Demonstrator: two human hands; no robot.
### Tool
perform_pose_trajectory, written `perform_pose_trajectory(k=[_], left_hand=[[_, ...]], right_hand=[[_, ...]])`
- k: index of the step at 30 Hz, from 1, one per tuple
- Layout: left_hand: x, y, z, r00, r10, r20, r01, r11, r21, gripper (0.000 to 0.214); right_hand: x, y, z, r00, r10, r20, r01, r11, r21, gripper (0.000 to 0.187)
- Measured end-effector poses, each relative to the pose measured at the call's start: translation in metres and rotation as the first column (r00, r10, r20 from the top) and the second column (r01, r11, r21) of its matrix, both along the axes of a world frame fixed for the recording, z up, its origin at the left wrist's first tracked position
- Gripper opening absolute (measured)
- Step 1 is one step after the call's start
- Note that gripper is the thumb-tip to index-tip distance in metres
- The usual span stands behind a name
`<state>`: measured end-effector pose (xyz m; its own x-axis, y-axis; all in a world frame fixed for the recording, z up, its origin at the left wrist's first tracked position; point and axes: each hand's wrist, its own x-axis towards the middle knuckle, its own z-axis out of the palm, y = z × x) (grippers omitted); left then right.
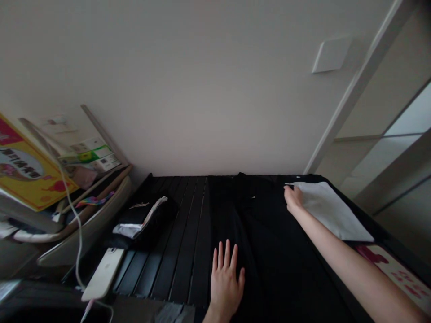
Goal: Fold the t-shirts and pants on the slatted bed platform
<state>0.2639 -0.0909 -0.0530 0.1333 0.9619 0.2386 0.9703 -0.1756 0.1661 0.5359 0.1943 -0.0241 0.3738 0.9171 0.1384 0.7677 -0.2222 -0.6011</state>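
Hands apart: left hand (226,282) splayed flat on black cloth (269,251), right hand (293,199) pinching a white sheet (332,211) (thin, smooth).

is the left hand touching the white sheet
No, the left hand lies flat on the black cloth, well apart from the white sheet, and only the right hand is at the sheet's corner.

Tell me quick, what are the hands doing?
Left hand: open, flat on the black cloth.
Right hand: closed, pinching the corner of the white sheet.
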Motion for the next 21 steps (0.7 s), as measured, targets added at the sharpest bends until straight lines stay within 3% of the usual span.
perform_pose_trajectory(k=[3, 7, 10, 14, 16, 18, 21], left_hand=[[0.000, 0.001, -0.001, 1.000, 0.004, 0.003, -0.004, 1.000, -0.016, 0.065], [0.001, 0.000, -0.005, 1.000, 0.028, 0.002, -0.028, 0.999, -0.041, 0.068], [0.000, -0.001, -0.008, 1.000, 0.030, -0.002, -0.030, 0.999, -0.045, 0.072], [-0.002, -0.001, -0.009, 0.999, 0.034, -0.001, -0.034, 0.999, -0.033, 0.073], [-0.003, -0.001, -0.008, 0.999, 0.029, 0.015, -0.029, 0.999, -0.032, 0.072], [-0.003, -0.001, -0.006, 0.999, 0.024, 0.034, -0.023, 0.999, -0.034, 0.071], [-0.003, -0.001, -0.004, 0.998, 0.021, 0.052, -0.019, 0.999, -0.039, 0.071]], right_hand=[[-0.030, 0.014, 0.017, 0.994, -0.010, -0.105, 0.024, 0.991, 0.128, 0.057], [-0.104, 0.027, 0.033, 0.959, 0.243, -0.148, -0.189, 0.932, 0.310, 0.046], [-0.173, 0.016, 0.026, 0.853, 0.511, -0.107, -0.449, 0.822, 0.350, 0.035], [-0.241, -0.022, -0.006, 0.644, 0.761, -0.076, -0.741, 0.646, 0.184, 0.016], [-0.254, -0.038, -0.022, 0.596, 0.799, -0.076, -0.792, 0.601, 0.110, 0.024], [-0.253, -0.045, -0.030, 0.592, 0.803, -0.062, -0.799, 0.595, 0.082, 0.028], [-0.237, -0.039, -0.029, 0.666, 0.746, -0.025, -0.742, 0.665, 0.085, 0.030]])
